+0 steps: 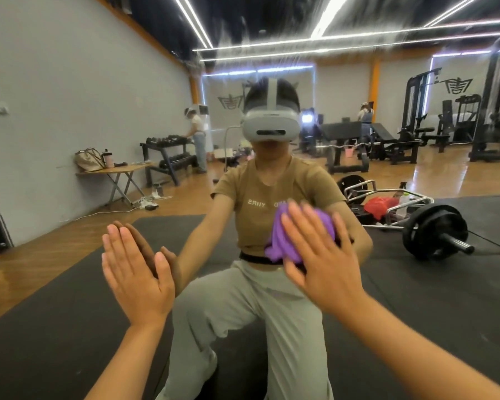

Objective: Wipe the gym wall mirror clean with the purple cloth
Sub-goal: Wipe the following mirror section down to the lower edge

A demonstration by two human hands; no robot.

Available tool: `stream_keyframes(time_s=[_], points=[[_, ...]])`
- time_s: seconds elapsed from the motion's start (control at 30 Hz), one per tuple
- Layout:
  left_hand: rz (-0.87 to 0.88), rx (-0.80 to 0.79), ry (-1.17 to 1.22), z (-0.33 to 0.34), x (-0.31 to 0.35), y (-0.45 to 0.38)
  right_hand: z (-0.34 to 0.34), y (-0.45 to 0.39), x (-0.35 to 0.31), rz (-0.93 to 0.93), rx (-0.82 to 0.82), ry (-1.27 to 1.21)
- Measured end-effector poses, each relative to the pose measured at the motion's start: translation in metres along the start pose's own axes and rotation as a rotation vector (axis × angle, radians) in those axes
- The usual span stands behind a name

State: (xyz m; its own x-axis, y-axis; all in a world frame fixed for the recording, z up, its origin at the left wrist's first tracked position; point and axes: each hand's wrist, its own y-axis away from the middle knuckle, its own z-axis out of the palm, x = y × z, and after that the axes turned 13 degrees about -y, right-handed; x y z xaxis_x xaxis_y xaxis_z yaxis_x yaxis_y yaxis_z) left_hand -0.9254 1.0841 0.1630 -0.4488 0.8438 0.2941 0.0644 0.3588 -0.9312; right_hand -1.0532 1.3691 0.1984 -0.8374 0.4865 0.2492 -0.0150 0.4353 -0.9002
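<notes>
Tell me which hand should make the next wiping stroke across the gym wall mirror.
The right hand. Its straight fingers already press the crumpled purple cloth flat against the large wall mirror. The left hand holds nothing; it rests open-palmed on the glass, probably as a brace.

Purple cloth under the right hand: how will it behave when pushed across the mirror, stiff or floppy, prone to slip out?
The purple cloth is bunched in soft folds, so probably floppy and light. The right hand presses it flat-fingered against the mirror rather than gripping it, so it may creep or bunch further. A loose edge droops below the palm and will likely trail.
</notes>
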Motion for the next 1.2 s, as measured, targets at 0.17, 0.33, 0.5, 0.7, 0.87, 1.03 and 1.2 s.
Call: stream_keyframes(time_s=[0.17, 0.33, 0.5, 0.7, 0.87, 1.03, 1.2], points=[[-0.007, -0.015, 0.009, -0.003, 0.002, 0.000, -0.036, -0.121, 0.030, 0.211, 0.207, 0.021], [-0.013, -0.022, 0.011, -0.002, 0.002, 0.000, -0.019, -0.079, 0.012, 0.091, 0.140, 0.004], [-0.016, -0.022, 0.018, -0.002, 0.003, 0.000, -0.002, 0.004, 0.001, -0.051, -0.026, 0.033], [-0.011, -0.020, 0.013, -0.001, 0.001, -0.001, -0.006, 0.002, 0.019, -0.163, -0.067, 0.068], [-0.022, -0.027, 0.012, -0.001, 0.001, -0.001, -0.023, -0.030, 0.038, -0.221, -0.039, 0.108], [-0.027, -0.065, 0.003, -0.007, 0.003, -0.001, -0.044, -0.114, 0.048, 0.032, 0.164, 0.050], [-0.035, -0.104, 0.005, -0.013, 0.005, -0.002, -0.031, -0.092, 0.032, 0.013, 0.176, 0.009]])
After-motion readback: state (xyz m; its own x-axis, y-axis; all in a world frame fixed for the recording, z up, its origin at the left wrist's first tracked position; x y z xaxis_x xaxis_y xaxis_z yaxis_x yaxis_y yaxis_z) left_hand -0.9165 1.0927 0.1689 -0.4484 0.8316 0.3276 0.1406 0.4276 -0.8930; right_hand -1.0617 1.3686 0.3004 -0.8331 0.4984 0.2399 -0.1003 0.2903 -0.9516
